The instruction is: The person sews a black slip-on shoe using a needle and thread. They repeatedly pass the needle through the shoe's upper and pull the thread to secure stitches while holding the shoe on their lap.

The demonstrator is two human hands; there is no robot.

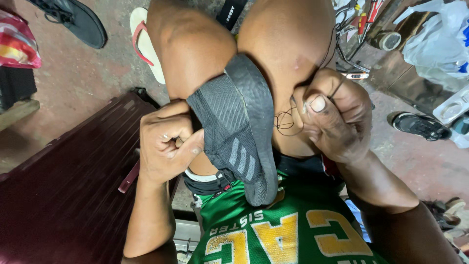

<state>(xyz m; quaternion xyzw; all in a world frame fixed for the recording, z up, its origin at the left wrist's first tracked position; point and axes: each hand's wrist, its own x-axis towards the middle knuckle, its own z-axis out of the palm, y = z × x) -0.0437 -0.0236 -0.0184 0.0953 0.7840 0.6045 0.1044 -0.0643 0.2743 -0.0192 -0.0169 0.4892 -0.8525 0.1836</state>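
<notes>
While left hand [166, 142] clamps black shoe [239, 132] between knees, right hand [332, 117] pinches thread [285, 122].

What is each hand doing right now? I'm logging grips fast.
Left hand: closed, gripping the black shoe.
Right hand: closed, pinching the dark thread.

Green jersey [273, 230], yellow lettering, bare arms
</notes>
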